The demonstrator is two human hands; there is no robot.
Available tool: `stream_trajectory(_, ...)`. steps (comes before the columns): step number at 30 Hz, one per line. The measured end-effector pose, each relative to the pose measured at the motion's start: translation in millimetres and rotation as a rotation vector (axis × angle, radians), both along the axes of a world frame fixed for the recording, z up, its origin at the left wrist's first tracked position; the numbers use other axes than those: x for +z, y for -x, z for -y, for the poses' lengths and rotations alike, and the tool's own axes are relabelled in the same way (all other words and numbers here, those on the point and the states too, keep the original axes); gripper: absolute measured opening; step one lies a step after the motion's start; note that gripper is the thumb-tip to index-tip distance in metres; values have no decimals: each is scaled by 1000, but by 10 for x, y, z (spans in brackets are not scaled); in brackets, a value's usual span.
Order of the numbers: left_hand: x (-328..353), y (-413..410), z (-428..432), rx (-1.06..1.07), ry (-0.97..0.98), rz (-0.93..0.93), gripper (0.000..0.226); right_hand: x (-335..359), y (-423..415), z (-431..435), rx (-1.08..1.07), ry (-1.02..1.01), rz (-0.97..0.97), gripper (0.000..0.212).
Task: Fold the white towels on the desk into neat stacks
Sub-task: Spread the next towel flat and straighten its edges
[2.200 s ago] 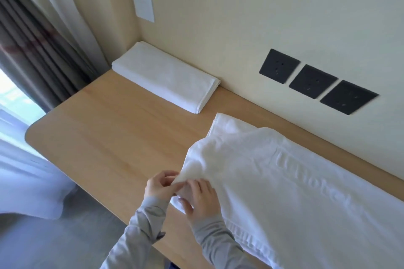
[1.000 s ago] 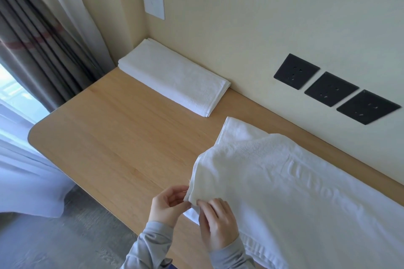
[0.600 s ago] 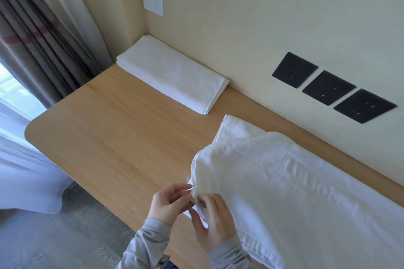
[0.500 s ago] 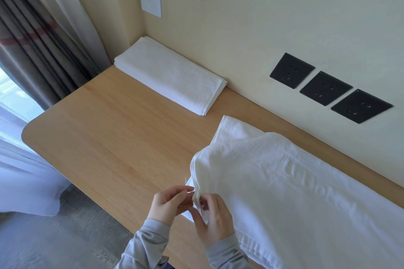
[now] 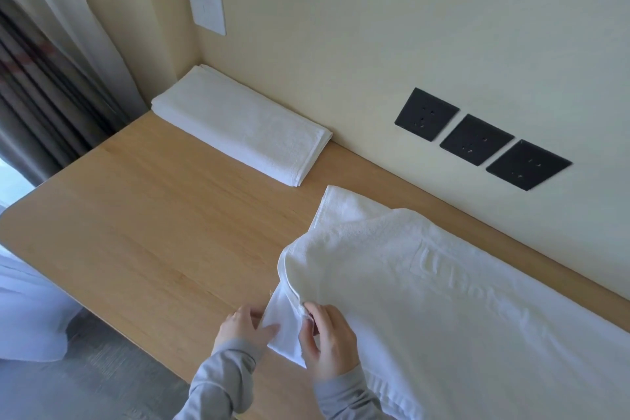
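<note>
A large white towel (image 5: 443, 300) with embossed lettering lies spread over the right half of the wooden desk (image 5: 143, 232), one layer doubled over another. At its near left corner my left hand (image 5: 243, 326) pinches the lower layer's edge. My right hand (image 5: 327, 337) pinches the hem of the upper layer just beside it. A second white towel (image 5: 238, 123) lies folded in a neat flat stack at the back left, against the wall.
Three black wall sockets (image 5: 477, 140) sit above the desk's back edge, and a white switch plate (image 5: 206, 7) is higher on the left. Curtains (image 5: 51, 78) hang at the far left. The desk's rounded front edge drops to a grey floor (image 5: 85, 378).
The towel corner has come down from a raised pinch to near the desk surface. My hands have spread slightly apart, each holding a separate layer. The view shifted a little.
</note>
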State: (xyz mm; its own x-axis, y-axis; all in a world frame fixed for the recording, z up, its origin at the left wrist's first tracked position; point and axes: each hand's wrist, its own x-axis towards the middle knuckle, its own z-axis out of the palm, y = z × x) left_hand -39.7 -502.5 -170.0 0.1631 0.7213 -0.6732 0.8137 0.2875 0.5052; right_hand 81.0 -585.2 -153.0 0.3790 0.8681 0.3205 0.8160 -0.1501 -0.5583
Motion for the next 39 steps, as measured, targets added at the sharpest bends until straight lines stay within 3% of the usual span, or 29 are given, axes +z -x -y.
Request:
stream_trajectory(4,68,-40,31,101,-26,57,6,190,-35,-18,-17,-77,41,19)
stream_trajectory(9,295,-106,139,413,21,428,12,680,-369,22,-132,-366,180,20)
stream_trajectory(12,404,-177,247,479,25,581,15,653,-278,78,1,-331,271,19)
stream_trajectory(16,435,-221,332,521,-38,594,17,290,-58,148,139,-166,227,31)
stream_trajectory(22,410,-169,315,568,8,643,9,169,-7,56,72,-124,98,19)
stream_trajectory(29,461,-225,346,591,21,696,5,205,-34,12,42,-140,68,40)
stream_trajectory(39,529,-227,412,624,48,713,9,200,37,88,22,-108,40,25)
